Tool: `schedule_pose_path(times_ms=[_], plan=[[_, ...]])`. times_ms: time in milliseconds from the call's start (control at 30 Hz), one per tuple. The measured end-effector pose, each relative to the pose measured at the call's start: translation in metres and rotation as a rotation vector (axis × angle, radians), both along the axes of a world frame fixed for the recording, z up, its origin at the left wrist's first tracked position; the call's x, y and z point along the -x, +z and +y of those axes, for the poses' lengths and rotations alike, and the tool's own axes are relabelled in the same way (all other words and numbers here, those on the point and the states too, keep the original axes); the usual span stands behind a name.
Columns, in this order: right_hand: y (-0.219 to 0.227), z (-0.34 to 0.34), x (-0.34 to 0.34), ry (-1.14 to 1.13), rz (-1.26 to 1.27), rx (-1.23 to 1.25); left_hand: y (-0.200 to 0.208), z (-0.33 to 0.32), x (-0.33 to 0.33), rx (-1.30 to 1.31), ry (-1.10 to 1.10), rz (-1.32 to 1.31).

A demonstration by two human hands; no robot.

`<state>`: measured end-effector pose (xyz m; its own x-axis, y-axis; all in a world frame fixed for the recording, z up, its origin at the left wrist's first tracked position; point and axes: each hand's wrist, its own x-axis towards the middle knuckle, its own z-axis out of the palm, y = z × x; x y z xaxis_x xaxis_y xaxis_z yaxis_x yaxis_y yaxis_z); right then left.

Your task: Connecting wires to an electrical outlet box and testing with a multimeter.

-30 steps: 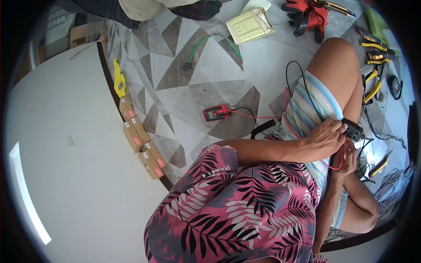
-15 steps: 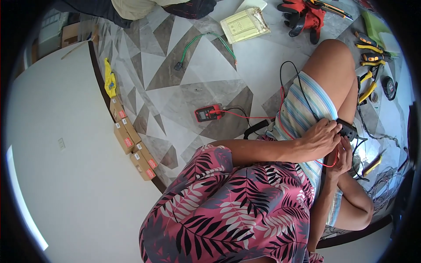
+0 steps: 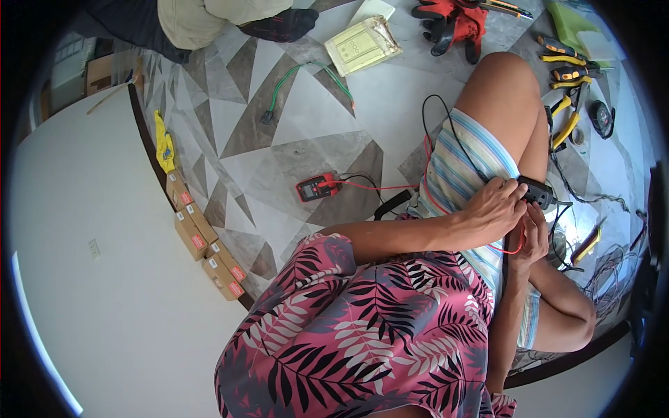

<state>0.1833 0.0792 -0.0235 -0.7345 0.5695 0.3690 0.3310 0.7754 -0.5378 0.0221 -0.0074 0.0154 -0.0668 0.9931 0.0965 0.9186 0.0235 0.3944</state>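
A black outlet block (image 3: 535, 192) with sockets in its face lies by my crossed legs. My left hand (image 3: 488, 209) is closed in a pinch at its near edge, where the black test lead (image 3: 465, 148) runs in. Just below, my right hand (image 3: 531, 240) is closed with fingertips against the block, and the red test lead (image 3: 505, 251) loops into it. The probe tips are hidden by my fingers. Both leads come from a red and black multimeter (image 3: 318, 187) lying on the floor to the left.
Pliers (image 3: 566, 129), screwdrivers (image 3: 557, 47) and a tape measure (image 3: 601, 118) lie beyond my legs. Red gloves (image 3: 456, 29), a yellowish package (image 3: 364, 46) and a green cable (image 3: 296, 73) are farther off. Small cardboard boxes (image 3: 191, 233) line the wall. Another person's leg (image 3: 230, 14) shows at the top.
The view has shifted, so the scene sits a little farther left. Both hands stay at the outlet block, more of whose socket face now shows.
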Motion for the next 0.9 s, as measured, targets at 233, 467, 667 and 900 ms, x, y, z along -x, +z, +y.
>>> schedule_pose_path(times_ms=[233, 467, 667, 900], plan=[[0.03, 0.003, 0.014, 0.008, 0.044, 0.063, 0.003, -0.002, 0.023, 0.001, -0.037, -0.414], [0.034, -0.007, 0.003, 0.047, 0.196, -0.031, 0.037, -0.006, 0.053, 0.036, 0.086, -0.391], [0.043, -0.022, -0.015, 0.016, 0.08, 0.075, 0.063, 0.012, 0.052, 0.075, -0.01, -0.227], [0.058, -0.005, -0.037, 0.222, -0.134, 0.421, 0.023, 0.073, 0.018, 0.191, -0.135, -0.077]])
